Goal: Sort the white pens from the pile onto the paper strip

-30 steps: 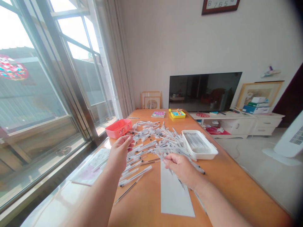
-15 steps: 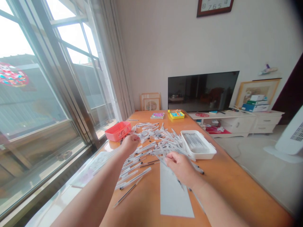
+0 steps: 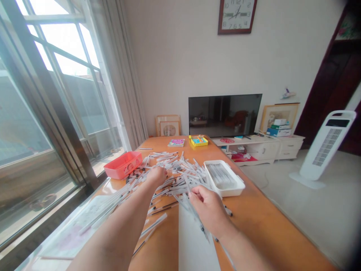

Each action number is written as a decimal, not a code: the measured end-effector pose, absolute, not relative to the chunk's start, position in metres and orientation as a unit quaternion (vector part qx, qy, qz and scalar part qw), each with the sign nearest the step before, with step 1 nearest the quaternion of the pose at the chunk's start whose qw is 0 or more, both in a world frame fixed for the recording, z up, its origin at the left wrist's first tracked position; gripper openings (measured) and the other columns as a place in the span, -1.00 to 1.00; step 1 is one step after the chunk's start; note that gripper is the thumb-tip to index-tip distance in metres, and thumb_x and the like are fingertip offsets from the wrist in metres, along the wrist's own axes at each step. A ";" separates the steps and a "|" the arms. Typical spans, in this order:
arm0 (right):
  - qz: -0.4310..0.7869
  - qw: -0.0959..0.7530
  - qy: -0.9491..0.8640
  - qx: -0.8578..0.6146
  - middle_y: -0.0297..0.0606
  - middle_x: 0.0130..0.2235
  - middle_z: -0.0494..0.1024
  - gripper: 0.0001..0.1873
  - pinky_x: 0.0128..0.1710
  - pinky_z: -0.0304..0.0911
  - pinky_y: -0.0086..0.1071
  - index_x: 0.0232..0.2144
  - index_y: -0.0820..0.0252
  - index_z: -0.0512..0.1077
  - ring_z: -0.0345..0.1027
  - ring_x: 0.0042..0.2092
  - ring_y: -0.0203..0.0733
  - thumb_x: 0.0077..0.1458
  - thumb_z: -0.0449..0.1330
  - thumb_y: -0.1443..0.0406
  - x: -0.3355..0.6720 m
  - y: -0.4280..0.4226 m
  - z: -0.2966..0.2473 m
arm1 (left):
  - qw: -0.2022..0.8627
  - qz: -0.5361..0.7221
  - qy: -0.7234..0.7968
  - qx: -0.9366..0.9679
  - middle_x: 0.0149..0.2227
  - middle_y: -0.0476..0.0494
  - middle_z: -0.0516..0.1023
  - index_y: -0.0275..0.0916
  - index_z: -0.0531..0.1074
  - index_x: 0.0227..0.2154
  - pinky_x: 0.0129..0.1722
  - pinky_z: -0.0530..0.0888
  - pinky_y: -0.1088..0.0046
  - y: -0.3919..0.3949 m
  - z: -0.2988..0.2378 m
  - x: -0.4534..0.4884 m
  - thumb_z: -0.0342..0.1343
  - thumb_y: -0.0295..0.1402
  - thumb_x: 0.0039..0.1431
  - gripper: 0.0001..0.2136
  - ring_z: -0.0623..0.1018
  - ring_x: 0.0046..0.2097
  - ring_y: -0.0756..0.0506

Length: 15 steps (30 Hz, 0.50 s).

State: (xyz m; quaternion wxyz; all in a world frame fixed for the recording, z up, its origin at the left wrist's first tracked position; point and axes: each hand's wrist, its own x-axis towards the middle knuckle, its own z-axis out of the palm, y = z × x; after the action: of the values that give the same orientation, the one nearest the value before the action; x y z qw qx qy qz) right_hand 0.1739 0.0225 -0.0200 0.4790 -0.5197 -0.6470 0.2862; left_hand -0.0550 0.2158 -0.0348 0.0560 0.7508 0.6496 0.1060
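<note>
Many slim clear pens (image 3: 180,162), some with dark caps or tips, lie heaped across the wooden table. Over the middle of the heap, my left hand (image 3: 158,176) has its fingers curled closed; whatever they hold is hidden. My right hand (image 3: 207,205) grips several clear pens, which stick out beyond its fingertips and below the palm. Under that hand lies a white sheet of paper (image 3: 194,244). A white tray (image 3: 234,192) filled with clear pens or tubes stands just beyond my right hand. Left of the heap sits a red plastic basket (image 3: 114,173).
On the table's far end are a colourful booklet (image 3: 176,142) and a yellow box (image 3: 199,142). Papers under a clear sheet (image 3: 70,233) cover the table's left side by the window. Beyond stand a television (image 3: 225,114) and a white tower fan (image 3: 324,150).
The camera view has swung right and slightly up, showing more of the clock and fan. My left hand has moved a little over the heap; my right hand still holds pens.
</note>
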 end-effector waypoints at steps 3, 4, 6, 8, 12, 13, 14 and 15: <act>0.280 0.483 -0.647 -0.519 -0.36 -0.48 0.48 -0.76 -0.45 0.11 -0.42 -0.39 0.12 0.45 0.28 -0.43 -0.24 0.22 0.10 0.14 0.174 0.022 -0.019 | 0.063 0.124 0.670 0.729 -0.16 -0.42 0.60 -0.23 0.61 -0.31 -0.09 0.40 0.11 0.221 -0.037 -0.051 0.18 -0.30 0.04 -0.81 0.54 -0.07 -0.36; 0.278 0.484 -0.648 -0.519 -0.36 -0.47 0.49 -0.76 -0.44 0.11 -0.42 -0.39 0.12 0.45 0.29 -0.42 -0.24 0.22 0.10 0.14 0.175 0.022 -0.018 | 0.067 0.133 0.673 0.724 -0.18 -0.43 0.60 -0.24 0.60 -0.34 -0.10 0.39 0.12 0.221 -0.036 -0.049 0.19 -0.31 0.03 -0.83 0.55 -0.08 -0.37; 0.277 0.482 -0.648 -0.520 -0.35 -0.47 0.49 -0.76 -0.44 0.12 -0.42 -0.39 0.12 0.45 0.29 -0.42 -0.24 0.22 0.10 0.14 0.175 0.021 -0.017 | 0.075 0.159 0.676 0.716 -0.21 -0.42 0.60 -0.26 0.58 -0.37 -0.10 0.38 0.13 0.220 -0.034 -0.046 0.17 -0.32 0.04 -0.85 0.54 -0.10 -0.35; 0.275 0.481 -0.648 -0.522 -0.35 -0.47 0.50 -0.76 -0.43 0.12 -0.41 -0.39 0.12 0.46 0.29 -0.43 -0.23 0.22 0.10 0.14 0.176 0.021 -0.016 | 0.089 0.193 0.672 0.709 -0.25 -0.39 0.59 -0.27 0.55 -0.37 -0.12 0.37 0.17 0.217 -0.029 -0.044 0.16 -0.32 0.05 -0.85 0.53 -0.12 -0.32; 0.260 0.479 -0.654 -0.525 -0.33 -0.46 0.51 -0.76 -0.41 0.13 -0.41 -0.39 0.11 0.46 0.30 -0.41 -0.21 0.21 0.10 0.15 0.177 0.022 -0.016 | 0.147 0.271 0.641 0.703 -0.36 -0.24 0.57 -0.26 0.53 -0.38 -0.21 0.36 0.29 0.199 -0.014 -0.041 0.17 -0.32 0.04 -0.87 0.51 -0.23 -0.22; 0.258 0.478 -0.655 -0.525 -0.33 -0.45 0.51 -0.76 -0.40 0.14 -0.41 -0.39 0.11 0.47 0.31 -0.40 -0.21 0.21 0.10 0.15 0.178 0.022 -0.015 | 0.169 0.291 0.629 0.701 -0.37 -0.20 0.57 -0.26 0.53 -0.36 -0.24 0.36 0.32 0.192 -0.010 -0.041 0.17 -0.31 0.04 -0.86 0.51 -0.26 -0.19; 0.258 0.478 -0.656 -0.523 -0.33 -0.44 0.52 -0.77 -0.39 0.15 -0.41 -0.38 0.11 0.47 0.32 -0.39 -0.21 0.21 0.10 0.15 0.178 0.021 -0.015 | 0.192 0.312 0.618 0.696 -0.38 -0.17 0.57 -0.26 0.54 -0.33 -0.27 0.36 0.35 0.182 -0.005 -0.041 0.17 -0.29 0.05 -0.82 0.50 -0.29 -0.16; 0.259 0.479 -0.658 -0.520 -0.32 -0.42 0.53 -0.77 -0.38 0.16 -0.40 -0.36 0.11 0.48 0.33 -0.38 -0.20 0.22 0.10 0.15 0.178 0.021 -0.015 | 0.215 0.331 0.607 0.689 -0.39 -0.16 0.56 -0.27 0.55 -0.28 -0.30 0.36 0.37 0.172 0.000 -0.041 0.17 -0.25 0.06 -0.77 0.50 -0.32 -0.14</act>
State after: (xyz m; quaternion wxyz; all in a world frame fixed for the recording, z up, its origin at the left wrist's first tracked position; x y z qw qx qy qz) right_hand 0.1778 0.0212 -0.0153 0.4791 -0.5203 -0.6577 0.2591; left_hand -0.0412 0.1721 -0.0004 0.2153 0.6894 0.6074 0.3308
